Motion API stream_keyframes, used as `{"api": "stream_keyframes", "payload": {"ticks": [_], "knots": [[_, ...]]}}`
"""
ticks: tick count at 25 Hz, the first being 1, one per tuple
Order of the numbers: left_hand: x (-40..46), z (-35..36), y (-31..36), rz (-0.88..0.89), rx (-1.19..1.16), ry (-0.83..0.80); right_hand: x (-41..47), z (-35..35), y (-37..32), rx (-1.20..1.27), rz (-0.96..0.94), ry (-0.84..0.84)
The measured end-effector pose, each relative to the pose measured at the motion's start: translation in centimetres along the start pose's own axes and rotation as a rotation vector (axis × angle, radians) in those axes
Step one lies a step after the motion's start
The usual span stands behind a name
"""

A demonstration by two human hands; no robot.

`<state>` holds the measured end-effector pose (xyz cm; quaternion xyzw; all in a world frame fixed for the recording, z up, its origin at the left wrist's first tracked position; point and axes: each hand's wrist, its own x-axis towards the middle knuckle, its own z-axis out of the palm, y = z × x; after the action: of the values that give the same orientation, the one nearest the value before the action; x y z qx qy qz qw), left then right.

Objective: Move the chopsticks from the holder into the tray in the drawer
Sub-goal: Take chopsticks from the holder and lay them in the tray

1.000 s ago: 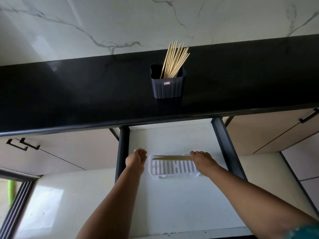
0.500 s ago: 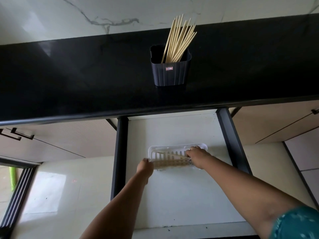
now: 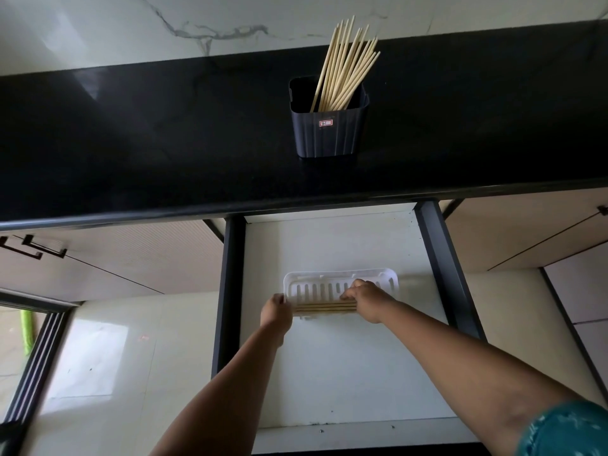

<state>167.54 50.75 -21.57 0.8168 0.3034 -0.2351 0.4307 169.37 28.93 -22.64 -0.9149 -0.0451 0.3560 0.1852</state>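
A dark ribbed holder (image 3: 328,133) stands on the black countertop (image 3: 148,133) with several pale wooden chopsticks (image 3: 345,65) leaning in it. Below, the open white drawer (image 3: 332,366) holds a white slotted tray (image 3: 329,279). A few chopsticks (image 3: 324,308) lie flat along the tray's near edge. My left hand (image 3: 275,312) grips the tray's left end. My right hand (image 3: 368,302) rests over the right part of the tray, its fingers touching the right ends of the lying chopsticks.
Dark drawer rails (image 3: 230,291) frame the drawer on both sides. Beige cabinet fronts with black handles (image 3: 31,248) flank it. The white tiled floor (image 3: 98,357) lies below left, with a dark door frame (image 3: 36,353) at the far left.
The chopsticks went from my right hand onto the tray's near edge, and now lie straight and together. My left hand moved right to the tray's left end. The view shifted.
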Motion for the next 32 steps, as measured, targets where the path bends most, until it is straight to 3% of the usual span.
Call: {"api": "stream_keyframes", "payload": {"ticks": [5,8,13,21,26,32], "knots": [[-0.4,-0.2,0.5,-0.016,-0.004,-0.005,-0.8,-0.5,-0.8,-0.012,0.01,-0.025],[-1.4,-0.7,1.7,-0.018,0.059,0.007,-2.0,-2.0,-2.1,0.0,-0.004,0.077],[-4.0,-2.6,7.3,0.276,0.097,0.128,-3.6,-7.2,-5.2,0.102,-0.095,0.358],[-8.8,-6.5,22.6,0.737,-0.018,0.137,-5.9,-20.9,-12.8,0.089,-0.133,0.707],[-8.6,-9.0,28.8,0.834,-0.027,0.175,-5.2,-27.3,-13.9,0.269,-0.121,0.841],[-6.1,-9.9,33.6,0.83,-0.01,0.206,-2.1,-31.8,-13.2,0.419,-0.009,0.866]]}}
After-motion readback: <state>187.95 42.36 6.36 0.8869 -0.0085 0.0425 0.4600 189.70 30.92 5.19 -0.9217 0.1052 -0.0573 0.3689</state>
